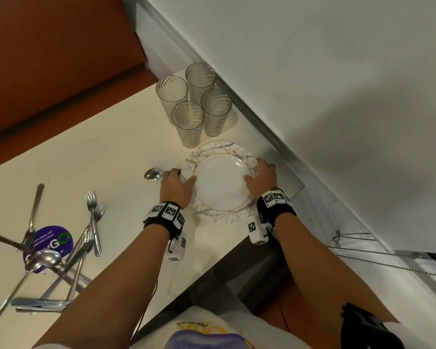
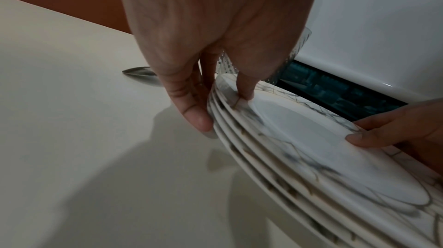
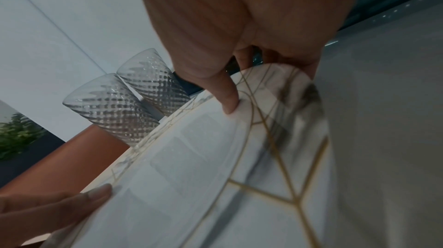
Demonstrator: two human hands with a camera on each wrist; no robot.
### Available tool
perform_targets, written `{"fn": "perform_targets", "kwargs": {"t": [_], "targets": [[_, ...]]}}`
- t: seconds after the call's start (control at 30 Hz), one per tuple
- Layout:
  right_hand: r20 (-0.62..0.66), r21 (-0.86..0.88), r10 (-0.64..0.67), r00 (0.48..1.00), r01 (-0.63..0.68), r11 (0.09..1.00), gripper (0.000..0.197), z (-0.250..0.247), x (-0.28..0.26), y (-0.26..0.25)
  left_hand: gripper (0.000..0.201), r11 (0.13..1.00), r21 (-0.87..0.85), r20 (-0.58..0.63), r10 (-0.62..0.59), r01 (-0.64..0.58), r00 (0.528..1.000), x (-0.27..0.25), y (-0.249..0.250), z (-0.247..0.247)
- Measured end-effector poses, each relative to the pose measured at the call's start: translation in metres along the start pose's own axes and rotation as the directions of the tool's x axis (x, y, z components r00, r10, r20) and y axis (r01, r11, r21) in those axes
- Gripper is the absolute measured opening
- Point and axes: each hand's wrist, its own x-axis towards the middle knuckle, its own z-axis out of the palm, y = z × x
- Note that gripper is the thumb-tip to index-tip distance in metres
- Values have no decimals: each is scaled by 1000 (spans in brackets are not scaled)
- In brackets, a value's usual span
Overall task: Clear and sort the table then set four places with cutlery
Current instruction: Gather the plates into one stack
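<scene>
Cream table (image 1: 91,147): both hands clamped the plate stack (image 1: 222,182), left hand (image 1: 178,183), right hand (image 1: 261,178); I'd lift level, dodging the glasses (image 1: 194,104).

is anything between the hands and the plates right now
Nothing visible. The left hand and right hand already hold opposite rims of the stack of plates, thumbs on the top plate. A spoon lies just left of the left hand, and four glasses stand behind the stack.
</scene>
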Motion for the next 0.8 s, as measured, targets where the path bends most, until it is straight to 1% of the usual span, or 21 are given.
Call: {"fn": "perform_targets", "kwargs": {"t": [0.07, 0.13, 0.23, 0.27, 0.33, 0.4, 0.47, 0.53, 0.6, 0.7, 0.73, 0.8], "targets": [[-11, -8, 8, 1000, -8, 1000, 64, 1, -1, -2, 55, 1000, -10, 1, -4, 4, 1000, 0, -2, -1], [-42, -55, 15, 999, -17, 998, 65, 1, -4, -4, 51, 999, -46, -8, -15, 15, 1000, -1, -4, -4], [-139, -159, -37, 990, 15, 987, 65, 2, -13, -11, 41, 994, -110, -35, -30, 26, 999, -5, -11, -9], [-181, -169, -72, 981, 41, 985, 61, 4, -18, -16, 38, 993, -115, -45, -24, 19, 999, -7, -14, -12], [-249, -201, -181, 951, 132, 971, 49, 8, -27, -26, 31, 993, -117, -55, -12, 6, 998, -11, -22, -17], [-249, -209, -343, 906, 296, 932, 37, 21, -36, -41, 24, 993, -115, -59, -7, 0, 998, -16, -33, -26], [-188, -162, -497, 847, 472, 867, 29, 40, -44, -58, 18, 990, -138, -58, -12, 4, 998, -20, -47, -36], [-85, -128, -602, 794, 590, 797, 24, 59, -49, -81, 14, 986, -167, -52, -25, 16, 998, -25, -61, -47], [53, -160, -646, 761, 645, 747, 22, 76, -53, -106, 11, 983, -179, -56, -39, 29, 998, -32, -75, -58], [236, -226, -692, 682, 731, 644, 23, 101, -54, -136, 11, 980, -189, -84, -79, 62, 993, -42, -97, -78], [285, -249, -695, 659, 752, 611, 25, 109, -54, -144, 12, 978, -197, -93, -93, 73, 991, -45, -105, -84], [380, -341, -673, 635, 772, 536, 33, 123, -51, -158, 12, 970, -221, -112, -130, 103, 985, -53, -117, -96]]}}
